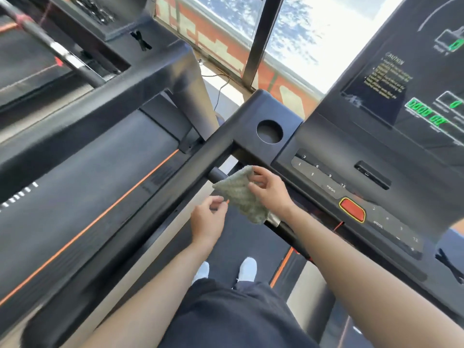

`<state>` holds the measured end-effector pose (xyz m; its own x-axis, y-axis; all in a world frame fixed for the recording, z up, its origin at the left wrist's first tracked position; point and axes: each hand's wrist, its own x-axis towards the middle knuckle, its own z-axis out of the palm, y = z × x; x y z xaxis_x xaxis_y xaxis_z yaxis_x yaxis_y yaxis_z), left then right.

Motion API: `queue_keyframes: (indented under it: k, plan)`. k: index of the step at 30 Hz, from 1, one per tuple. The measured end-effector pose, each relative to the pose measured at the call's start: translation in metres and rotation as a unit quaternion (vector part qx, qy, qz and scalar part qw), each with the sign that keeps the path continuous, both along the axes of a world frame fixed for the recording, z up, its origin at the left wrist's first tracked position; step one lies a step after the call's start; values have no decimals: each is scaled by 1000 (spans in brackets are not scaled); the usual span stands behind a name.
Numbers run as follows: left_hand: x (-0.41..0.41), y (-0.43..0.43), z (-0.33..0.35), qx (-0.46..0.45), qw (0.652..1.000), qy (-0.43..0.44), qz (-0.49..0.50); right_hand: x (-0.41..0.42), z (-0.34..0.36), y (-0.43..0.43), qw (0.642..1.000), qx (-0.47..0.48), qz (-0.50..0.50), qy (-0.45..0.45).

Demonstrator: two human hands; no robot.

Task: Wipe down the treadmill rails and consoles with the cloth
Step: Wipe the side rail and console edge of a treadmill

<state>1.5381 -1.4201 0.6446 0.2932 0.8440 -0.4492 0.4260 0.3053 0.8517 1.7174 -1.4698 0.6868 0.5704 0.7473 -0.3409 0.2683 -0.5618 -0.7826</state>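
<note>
A grey-green cloth (241, 195) is draped over the black front handlebar (288, 231) just below the console. My right hand (270, 190) pinches the cloth's upper right edge with thumb and fingers. My left hand (209, 218) hovers beside the cloth's lower left edge, fingers loosely curled and holding nothing. The black side rail (150, 212) runs from the lower left up to the console corner. The console (364, 156) with number buttons, a red stop button (352, 210) and green digits fills the right side.
A round cup holder (269, 131) sits in the console's left corner. A second treadmill (82, 172) with an orange-striped belt stands to the left. A window (301, 33) lies ahead. My white shoes (247, 268) stand on the belt below.
</note>
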Motion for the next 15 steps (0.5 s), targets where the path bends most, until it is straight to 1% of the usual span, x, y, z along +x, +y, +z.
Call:
queue_keyframes:
  k: [1, 2, 3, 4, 5, 7, 9, 12, 14, 15]
  plan:
    - [7, -3, 2, -104, 992, -58, 51, -2, -3, -5, 1000, -4, 30, 0]
    - [15, -5, 2, -200, 968, -114, 98, -4, -6, -9, 998, -9, 59, -18]
    - [21, -6, 2, -272, 939, -164, 130, -5, -8, -12, 995, -13, 90, -44]
    - [27, -6, 3, -312, 917, -200, 148, -6, -10, -12, 990, -19, 120, -68]
    - [33, -6, 3, -328, 902, -229, 161, -7, -11, -11, 985, -27, 147, -85]
    - [43, -4, 1, -320, 888, -263, 200, -10, -10, -2, 974, -40, 193, -109]
    - [51, -3, -1, -277, 891, -258, 252, -13, -11, 12, 967, -50, 218, -118]
    - [57, 3, -2, -226, 888, -237, 323, -16, -10, 37, 967, -61, 220, -115]
    - [57, 13, -1, -215, 872, -239, 370, -20, -8, 55, 967, -63, 215, -120]
    - [57, 19, 1, -225, 857, -246, 392, -22, -8, 62, 969, -59, 208, -122]
